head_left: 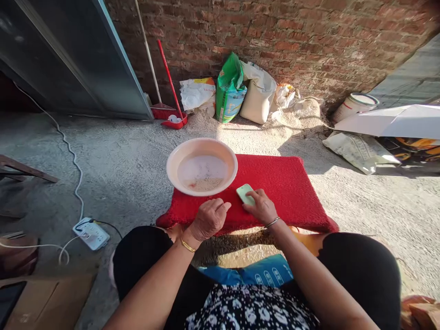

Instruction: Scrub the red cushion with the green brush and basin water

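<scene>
A red fuzzy mat (275, 183) covers a low surface in front of my knees. My right hand (263, 207) grips the near edge of a pale green, flat, rounded rectangular object (245, 194) on the mat; its kind is unclear. My left hand (210, 217) is held just in front of a pale pink basin (172, 170), apart from it. The fingers of that hand are curled in and the thumb lies along them; anything inside is hidden. The basin stands on the mat's left part, with whitish contents and small grains (205, 184) in the bottom.
A white power strip (91, 233) with cords lies on the floor at left. Against the brick wall are a red dustpan (179, 123), a green sack (229, 91) and a whitish sack (257, 96). A bucket (354, 105) stands at right. A blue bag (264, 270) lies between my legs.
</scene>
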`<state>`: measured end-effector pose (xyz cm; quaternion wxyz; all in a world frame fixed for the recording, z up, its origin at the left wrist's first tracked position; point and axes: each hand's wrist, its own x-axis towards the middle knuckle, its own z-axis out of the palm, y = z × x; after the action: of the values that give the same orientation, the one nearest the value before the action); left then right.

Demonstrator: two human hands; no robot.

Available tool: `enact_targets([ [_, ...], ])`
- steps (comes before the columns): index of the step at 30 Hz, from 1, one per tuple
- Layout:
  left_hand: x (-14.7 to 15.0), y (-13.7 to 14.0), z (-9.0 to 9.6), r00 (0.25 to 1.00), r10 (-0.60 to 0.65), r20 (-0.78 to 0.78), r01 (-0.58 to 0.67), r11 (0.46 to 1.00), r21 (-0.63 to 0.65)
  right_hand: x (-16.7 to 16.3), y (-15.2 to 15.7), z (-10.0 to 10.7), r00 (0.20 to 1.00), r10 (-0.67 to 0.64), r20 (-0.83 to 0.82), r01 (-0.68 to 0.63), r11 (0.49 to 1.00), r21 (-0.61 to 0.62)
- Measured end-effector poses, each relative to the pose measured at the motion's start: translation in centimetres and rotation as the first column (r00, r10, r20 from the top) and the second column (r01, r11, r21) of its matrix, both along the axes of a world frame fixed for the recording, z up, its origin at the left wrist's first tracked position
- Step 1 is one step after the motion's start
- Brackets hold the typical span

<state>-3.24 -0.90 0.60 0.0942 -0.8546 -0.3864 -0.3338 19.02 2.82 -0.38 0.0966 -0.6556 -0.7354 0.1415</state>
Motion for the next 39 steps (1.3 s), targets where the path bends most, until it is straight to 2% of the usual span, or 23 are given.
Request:
enact_targets([
  [2, 0.6, -0.1, -0.5, 0.997, -0.009, -0.083, 0.004, 0.998, -0.057, 5.0, 0.1, 0.3, 0.979, -0.197, 0.051, 0.199, 0.979, -0.04],
  [4, 1.2, 0.0, -1.0, 0.986, -0.012, -0.163, -0.008, 0.992, -0.123, 9.5, 0.1, 0.5, 0.91, -0.393, 0.128, 0.4, 0.916, -0.03],
  [6, 1.7, 0.3, -1.6, 0.976, -0.005, -0.216, -0.037, 0.982, -0.187, 12.1, 0.0, 0.6, 0.832, -0.527, 0.173, 0.532, 0.846, 0.016],
  [7, 1.9, 0.5, -1.9, 0.974, 0.007, -0.225, -0.057, 0.974, -0.218, 12.4, -0.2, 0.6, 0.819, -0.547, 0.171, 0.551, 0.834, 0.029],
  [8, 2.0, 0.7, -2.2, 0.974, 0.015, -0.224, -0.071, 0.967, -0.245, 12.0, -0.3, 0.7, 0.832, -0.535, 0.15, 0.537, 0.843, 0.03],
  [9, 2.1, 1.0, -2.6, 0.976, 0.02, -0.216, -0.079, 0.96, -0.267, 11.0, -0.5, 0.6, 0.868, -0.484, 0.114, 0.485, 0.874, 0.023],
  [12, 2.3, 1.7, -3.8, 0.978, 0.015, -0.208, -0.078, 0.953, -0.294, 5.7, -0.5, 0.1, 0.984, -0.178, -0.016, 0.179, 0.983, 0.035],
  [14, 2.2, 2.1, -4.7, 0.973, 0.024, -0.231, -0.096, 0.948, -0.304, 2.5, 0.1, -0.4, 1.0, 0.009, -0.026, -0.007, 0.998, 0.064],
  [15, 2.2, 2.3, -5.0, 0.97, 0.027, -0.241, -0.104, 0.944, -0.312, 1.7, 0.6, -0.5, 0.998, 0.062, -0.017, -0.061, 0.996, 0.069],
  [17, 2.2, 2.4, -5.3, 0.968, 0.039, -0.247, -0.123, 0.934, -0.334, 1.9, 1.5, -0.6, 0.996, 0.085, -0.006, -0.085, 0.995, 0.047],
  [19, 2.3, 2.4, -5.4, 0.968, 0.053, -0.247, -0.14, 0.925, -0.352, 4.8, 2.3, -0.5, 1.0, 0.016, -0.01, -0.016, 1.0, 0.008],
  [22, 2.5, 2.3, -5.3, 0.968, 0.07, -0.239, -0.156, 0.92, -0.36, 12.1, 2.7, 0.0, 0.979, -0.194, 0.059, 0.197, 0.98, -0.035],
  [24, 2.6, 2.3, -5.2, 0.97, 0.073, -0.23, -0.155, 0.921, -0.359, 17.6, 2.1, 0.7, 0.913, -0.374, 0.166, 0.386, 0.921, -0.051],
  [27, 2.6, 2.3, -5.3, 0.974, 0.071, -0.213, -0.145, 0.923, -0.356, 24.0, 0.1, 2.1, 0.736, -0.589, 0.333, 0.634, 0.772, -0.034],
  [28, 2.6, 2.3, -5.4, 0.976, 0.07, -0.206, -0.141, 0.924, -0.354, 25.3, -0.7, 2.6, 0.691, -0.628, 0.359, 0.676, 0.737, -0.014],
  [30, 2.5, 2.3, -5.4, 0.979, 0.07, -0.194, -0.136, 0.925, -0.354, 26.7, -2.1, 3.5, 0.662, -0.661, 0.352, 0.702, 0.712, 0.015],
  [32, 2.5, 2.3, -5.4, 0.98, 0.075, -0.185, -0.138, 0.924, -0.355, 26.3, -2.8, 4.2, 0.694, -0.653, 0.303, 0.683, 0.731, 0.009],
  [34, 2.5, 2.3, -5.3, 0.979, 0.082, -0.184, -0.145, 0.923, -0.357, 24.5, -2.5, 4.8, 0.75, -0.619, 0.234, 0.634, 0.773, 0.009],
  [39, 2.5, 2.2, -5.4, 0.974, 0.092, -0.207, -0.163, 0.919, -0.359, 15.7, 1.8, 4.6, 0.907, -0.42, 0.036, 0.42, 0.907, 0.029],
])
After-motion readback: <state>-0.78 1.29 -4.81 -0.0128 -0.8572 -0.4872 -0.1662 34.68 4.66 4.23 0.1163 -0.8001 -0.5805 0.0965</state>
